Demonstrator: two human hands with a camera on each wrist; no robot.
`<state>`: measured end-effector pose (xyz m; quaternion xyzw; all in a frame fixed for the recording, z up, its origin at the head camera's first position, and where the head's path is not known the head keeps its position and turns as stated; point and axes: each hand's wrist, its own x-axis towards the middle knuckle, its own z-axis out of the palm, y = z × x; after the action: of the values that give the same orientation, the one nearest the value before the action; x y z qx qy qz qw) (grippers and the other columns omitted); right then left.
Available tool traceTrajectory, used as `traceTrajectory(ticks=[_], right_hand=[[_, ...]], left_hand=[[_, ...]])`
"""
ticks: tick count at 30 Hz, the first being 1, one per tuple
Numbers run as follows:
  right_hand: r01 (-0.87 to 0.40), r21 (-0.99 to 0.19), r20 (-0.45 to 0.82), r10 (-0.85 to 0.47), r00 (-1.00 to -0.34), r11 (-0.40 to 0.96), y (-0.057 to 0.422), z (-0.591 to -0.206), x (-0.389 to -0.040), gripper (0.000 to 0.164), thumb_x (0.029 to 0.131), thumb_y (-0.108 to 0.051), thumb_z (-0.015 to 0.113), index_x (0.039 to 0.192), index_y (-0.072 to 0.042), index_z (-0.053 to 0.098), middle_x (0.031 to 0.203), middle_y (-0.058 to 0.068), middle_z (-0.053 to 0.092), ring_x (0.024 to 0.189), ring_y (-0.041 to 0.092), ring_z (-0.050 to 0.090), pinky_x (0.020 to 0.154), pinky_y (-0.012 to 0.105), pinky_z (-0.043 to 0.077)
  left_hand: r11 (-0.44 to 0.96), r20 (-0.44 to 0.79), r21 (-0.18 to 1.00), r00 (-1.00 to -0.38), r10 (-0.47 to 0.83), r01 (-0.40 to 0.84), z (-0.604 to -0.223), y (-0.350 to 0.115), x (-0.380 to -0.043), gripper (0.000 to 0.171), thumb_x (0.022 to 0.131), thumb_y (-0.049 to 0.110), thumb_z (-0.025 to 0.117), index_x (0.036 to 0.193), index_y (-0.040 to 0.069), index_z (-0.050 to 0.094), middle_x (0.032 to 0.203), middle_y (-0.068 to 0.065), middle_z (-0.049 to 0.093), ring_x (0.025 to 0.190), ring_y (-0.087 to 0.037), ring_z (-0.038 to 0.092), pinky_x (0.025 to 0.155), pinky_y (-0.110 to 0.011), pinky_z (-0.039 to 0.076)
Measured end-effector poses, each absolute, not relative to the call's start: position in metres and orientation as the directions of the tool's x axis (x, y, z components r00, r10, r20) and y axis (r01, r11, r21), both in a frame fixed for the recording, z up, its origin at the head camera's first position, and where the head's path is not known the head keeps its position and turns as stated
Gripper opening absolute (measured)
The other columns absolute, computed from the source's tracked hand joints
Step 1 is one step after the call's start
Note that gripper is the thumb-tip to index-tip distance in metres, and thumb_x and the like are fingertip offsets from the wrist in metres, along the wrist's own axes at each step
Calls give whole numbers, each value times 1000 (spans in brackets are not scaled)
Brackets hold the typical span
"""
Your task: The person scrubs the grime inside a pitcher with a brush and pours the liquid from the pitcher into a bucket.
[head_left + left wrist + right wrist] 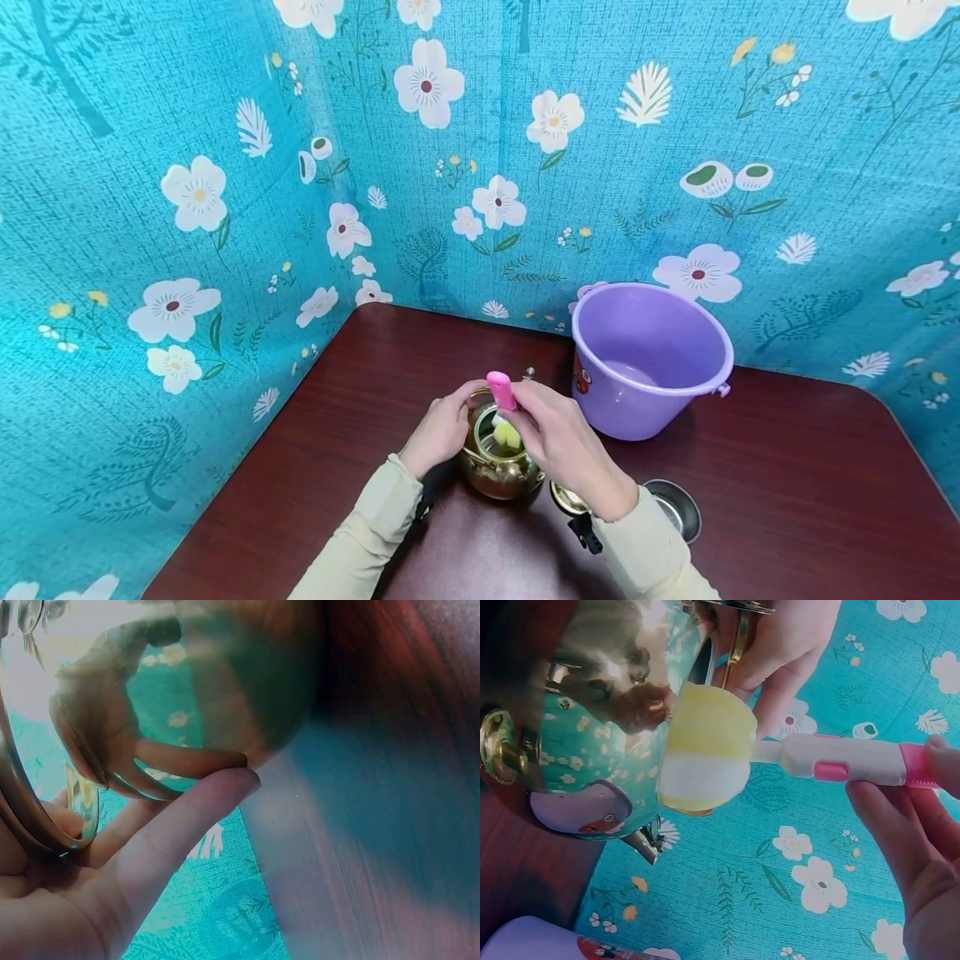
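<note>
A shiny gold teapot (501, 482) with a spout stands on the table, its top uncovered. My left hand (442, 429) holds it at the upper left side; the left wrist view shows one digit pressed along the polished body and others by the hoop handle (22, 787). My right hand (566, 437) grips the pink and white handle of a sponge brush (847, 759). The yellow and white sponge head (705, 742) sits at the teapot's mouth, partly within the opening; its lower part is hidden.
Behind and to the right stands a purple bucket (630, 412). A gold round piece (567, 498), perhaps the lid, lies partly under my right wrist. Beyond the right forearm is a round metal dish (686, 510). Floral blue cloth (450, 275) hangs behind the dark red table (360, 375).
</note>
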<state>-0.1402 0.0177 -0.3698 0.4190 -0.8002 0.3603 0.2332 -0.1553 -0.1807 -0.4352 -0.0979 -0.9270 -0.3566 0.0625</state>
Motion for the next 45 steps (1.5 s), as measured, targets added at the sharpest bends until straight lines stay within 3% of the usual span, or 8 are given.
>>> traceTrajectory(ticks=[6, 13, 22, 29, 37, 42, 45], right_hand=[[-848, -380, 707, -475, -524, 370, 17, -375, -140, 10, 89, -8, 67, 94, -12, 60, 81, -4, 53, 72, 6, 49, 65, 15, 41], [-869, -370, 759, -434, -486, 328, 16, -381, -139, 18, 85, -4, 69, 101, -11, 64, 89, -3, 60, 81, 8, 59, 75, 19, 48], [-894, -360, 815, -377, -441, 268, 15, -389, -141, 23, 80, 3, 71, 100, -6, 65, 89, -1, 63, 80, 9, 60, 73, 18, 49], [-860, -433, 809, -306, -503, 268, 16, -391, -140, 23, 78, 2, 73, 99, -6, 66, 93, 3, 67, 85, 14, 65, 82, 17, 49], [-769, -596, 739, -217, -638, 231, 19, -396, -144, 20, 81, 3, 71, 97, -8, 68, 91, 5, 73, 80, 11, 67, 72, 17, 50], [-727, -655, 702, -190, -686, 205, 21, -397, -146, 18, 83, 1, 70, 99, -8, 67, 94, 7, 74, 83, 11, 70, 73, 18, 52], [-703, -688, 678, -184, -711, 182, 22, -397, -146, 19, 84, 1, 69, 101, -6, 66, 94, 7, 74, 75, 10, 68, 67, 17, 50]], left_hand=[[729, 191, 644, -972, 139, 232, -436, -181, -155, 45, 94, -2, 45, 129, 23, 56, 91, -6, 71, 86, -20, 67, 82, -38, 53], [716, 219, 646, -963, 157, 264, -437, -181, -156, 44, 94, -5, 44, 130, 16, 55, 100, -10, 73, 95, -22, 69, 84, -40, 53], [722, 210, 642, -965, 157, 257, -438, -180, -157, 44, 94, -5, 44, 131, 16, 54, 104, -12, 73, 97, -23, 69, 78, -36, 53], [748, 205, 619, -969, 138, 238, -438, -180, -156, 42, 96, -2, 45, 131, 18, 55, 96, -9, 72, 85, -21, 68, 77, -38, 53], [752, 205, 620, -971, 121, 225, -437, -179, -155, 40, 97, 0, 44, 130, 19, 56, 87, -6, 69, 73, -18, 60, 74, -37, 52], [746, 186, 634, -976, 109, 204, -437, -179, -154, 39, 98, 2, 43, 130, 20, 56, 92, -6, 72, 79, -17, 65, 77, -37, 53], [739, 187, 643, -977, 104, 202, -436, -178, -154, 39, 98, 2, 42, 130, 19, 56, 95, -8, 72, 83, -19, 67, 79, -38, 53]])
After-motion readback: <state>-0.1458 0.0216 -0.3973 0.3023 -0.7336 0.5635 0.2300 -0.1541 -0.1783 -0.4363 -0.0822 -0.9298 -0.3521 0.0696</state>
